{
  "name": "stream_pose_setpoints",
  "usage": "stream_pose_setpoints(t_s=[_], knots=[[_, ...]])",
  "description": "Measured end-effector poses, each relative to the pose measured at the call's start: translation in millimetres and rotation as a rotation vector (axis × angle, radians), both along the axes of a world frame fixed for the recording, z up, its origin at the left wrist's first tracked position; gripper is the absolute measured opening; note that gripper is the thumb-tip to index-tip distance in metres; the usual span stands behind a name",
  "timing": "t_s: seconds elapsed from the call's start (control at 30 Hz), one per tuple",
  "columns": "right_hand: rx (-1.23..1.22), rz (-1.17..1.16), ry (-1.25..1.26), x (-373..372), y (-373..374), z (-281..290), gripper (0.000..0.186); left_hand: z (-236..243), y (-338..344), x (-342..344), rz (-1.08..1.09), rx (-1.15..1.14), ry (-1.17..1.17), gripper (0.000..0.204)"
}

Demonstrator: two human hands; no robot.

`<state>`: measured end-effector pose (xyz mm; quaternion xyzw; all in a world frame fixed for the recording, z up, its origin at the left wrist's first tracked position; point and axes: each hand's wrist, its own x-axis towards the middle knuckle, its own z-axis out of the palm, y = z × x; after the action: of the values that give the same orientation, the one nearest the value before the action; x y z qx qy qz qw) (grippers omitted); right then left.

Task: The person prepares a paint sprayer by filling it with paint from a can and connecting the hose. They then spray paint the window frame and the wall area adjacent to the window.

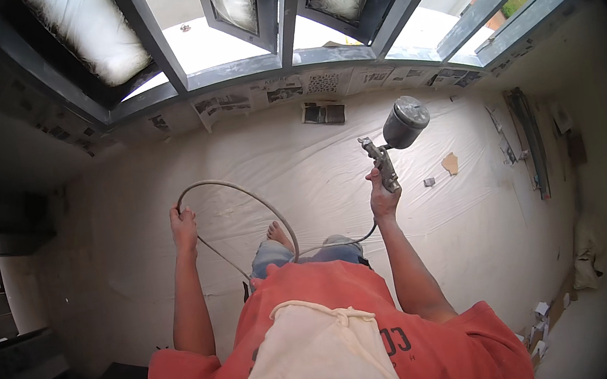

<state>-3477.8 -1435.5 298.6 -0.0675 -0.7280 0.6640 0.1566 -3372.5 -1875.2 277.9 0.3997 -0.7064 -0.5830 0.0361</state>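
My right hand [385,196] is closed round the handle of a metal spray gun [382,161], held out ahead of me at the right. A dark grey paint cup [406,122] sits on top of the gun, tilted to the right. From the gun's lower end a thin air hose [259,197] runs back to my waist and rises in a wide loop to the left. My left hand [184,225] grips the hose at the left of that loop, fingers wrapped round it. Both arms are stretched forward, well apart.
Ahead stands a grey window frame [228,73] with dark-edged sashes swung outward. Newspaper sheets [284,89] line the wall below. Pale sheeting [121,189] covers the floor, bearing a dark printed paper piece [324,113] and a cardboard scrap [450,164]. Long dark strips [530,139] lie at the right.
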Motion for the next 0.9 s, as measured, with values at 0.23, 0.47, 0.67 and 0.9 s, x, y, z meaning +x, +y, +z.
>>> stream_pose_setpoints(t_s=[0.23, 0.47, 0.67, 0.9], knots=[[-0.022, -0.024, -0.058, -117, -91, -25, 0.033, -99, -88, -95, -0.146, -0.241, -0.235, 0.047], [0.180, 0.145, -0.109, -245, -149, -69, 0.031, -57, -92, -234, -0.232, -0.452, 0.065, 0.030], [0.250, 0.336, -0.014, -336, -212, -101, 0.028, 81, -147, -373, -0.069, -0.551, 0.579, 0.018], [0.265, 0.583, -0.035, -394, -301, -90, 0.025, 108, -190, -356, 0.108, -0.608, 0.674, 0.019]])
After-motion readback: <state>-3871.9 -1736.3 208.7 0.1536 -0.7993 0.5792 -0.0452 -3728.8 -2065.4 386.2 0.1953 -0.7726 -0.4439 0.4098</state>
